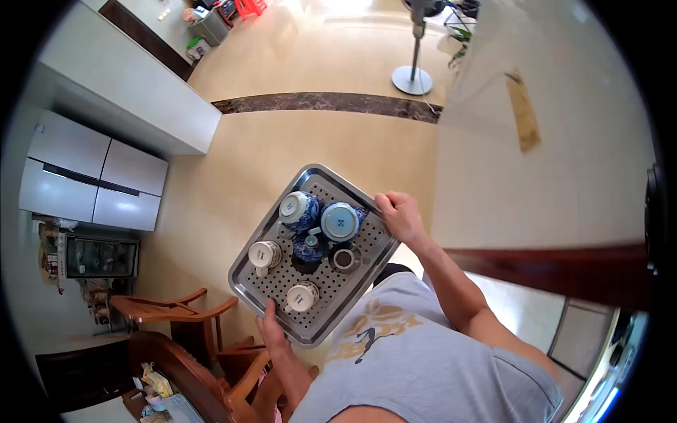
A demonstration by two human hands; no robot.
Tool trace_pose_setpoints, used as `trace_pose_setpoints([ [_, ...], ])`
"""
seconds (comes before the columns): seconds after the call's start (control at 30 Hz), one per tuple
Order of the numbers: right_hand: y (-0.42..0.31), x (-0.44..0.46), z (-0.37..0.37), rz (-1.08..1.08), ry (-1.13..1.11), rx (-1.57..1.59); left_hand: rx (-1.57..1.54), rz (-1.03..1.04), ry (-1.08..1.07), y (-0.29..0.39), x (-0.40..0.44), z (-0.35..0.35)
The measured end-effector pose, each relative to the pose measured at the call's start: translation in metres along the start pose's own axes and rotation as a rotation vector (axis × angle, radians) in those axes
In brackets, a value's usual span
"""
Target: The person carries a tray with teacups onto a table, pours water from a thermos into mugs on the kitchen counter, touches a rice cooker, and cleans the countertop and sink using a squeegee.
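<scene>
Head view: perforated metal tray (337, 295) held over the floor (296, 141), upturned white mugs (302, 297) and blue pieces (340, 222) on it. Right hand (402, 217) grips right rim; left hand (273, 328) holds near-left rim, thumb on top. Keep it level; crockery may slide. Mind the white surface (536, 197), right.

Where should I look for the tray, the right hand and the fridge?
Tray (337, 292): head view, bare perforated floor.
Right hand (400, 217): head view, back of the hand.
Fridge (89, 163): head view, on a door front.
</scene>
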State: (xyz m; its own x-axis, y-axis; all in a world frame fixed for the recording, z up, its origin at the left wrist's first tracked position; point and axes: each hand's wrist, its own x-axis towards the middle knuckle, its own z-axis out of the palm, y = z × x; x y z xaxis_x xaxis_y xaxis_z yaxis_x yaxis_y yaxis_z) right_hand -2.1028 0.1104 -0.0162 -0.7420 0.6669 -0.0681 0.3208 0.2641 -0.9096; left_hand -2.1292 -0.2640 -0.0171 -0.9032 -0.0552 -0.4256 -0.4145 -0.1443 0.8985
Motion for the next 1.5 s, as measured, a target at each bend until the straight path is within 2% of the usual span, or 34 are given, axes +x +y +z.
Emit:
trace_pose_setpoints([
  [0.07, 0.000, 0.007, 0.006, 0.030, 0.018, 0.060, -0.028, -0.036, -0.018, 0.015, 0.001, 0.011],
  [0.17, -0.003, 0.003, -0.002, -0.023, 0.028, 0.015, 0.025, 0.037, -0.016, 0.012, -0.005, 0.012],
  [0.3, 0.000, -0.005, 0.004, -0.016, 0.063, 0.060, 0.081, 0.009, 0.011, 0.003, 0.000, -0.002],
  [0.37, 0.003, -0.009, 0.013, -0.012, 0.085, 0.077, 0.062, -0.001, -0.065, 0.006, 0.006, -0.007],
  [0.53, -0.038, -0.038, 0.028, -0.049, 0.094, -0.018, 0.016, 0.009, -0.057, 0.045, 0.000, -0.036],
  [0.57, -0.045, -0.051, 0.034, -0.031, 0.123, -0.004, 0.076, 0.004, -0.089, 0.059, 0.000, -0.046],
  [0.67, -0.131, -0.095, 0.053, 0.021, 0.201, -0.022, 0.131, -0.017, -0.195, 0.153, 0.014, -0.094],
  [0.77, -0.145, -0.122, 0.028, 0.070, 0.259, -0.028, 0.162, -0.002, -0.284, 0.193, 0.006, -0.087],
  [0.87, -0.177, -0.141, 0.044, 0.080, 0.347, -0.012, 0.201, -0.038, -0.402, 0.235, 0.033, -0.100],
  [1.03, -0.192, -0.148, 0.053, 0.086, 0.408, 0.013, 0.204, -0.059, -0.453, 0.234, 0.057, -0.109],
  [1.17, -0.195, -0.158, 0.031, 0.094, 0.406, 0.064, 0.185, -0.035, -0.426, 0.231, 0.032, -0.101],
  [1.23, -0.205, -0.158, 0.020, 0.063, 0.425, 0.064, 0.258, -0.092, -0.417, 0.241, 0.026, -0.091],
  [1.3, -0.220, -0.160, 0.006, 0.099, 0.455, -0.021, 0.277, -0.047, -0.422, 0.238, 0.024, -0.084],
  [1.4, -0.208, -0.163, -0.012, 0.100, 0.462, 0.008, 0.168, -0.020, -0.389, 0.229, 0.000, -0.069],
  [1.5, -0.203, -0.171, -0.012, 0.062, 0.453, 0.031, 0.186, -0.069, -0.411, 0.227, 0.000, -0.078],
])
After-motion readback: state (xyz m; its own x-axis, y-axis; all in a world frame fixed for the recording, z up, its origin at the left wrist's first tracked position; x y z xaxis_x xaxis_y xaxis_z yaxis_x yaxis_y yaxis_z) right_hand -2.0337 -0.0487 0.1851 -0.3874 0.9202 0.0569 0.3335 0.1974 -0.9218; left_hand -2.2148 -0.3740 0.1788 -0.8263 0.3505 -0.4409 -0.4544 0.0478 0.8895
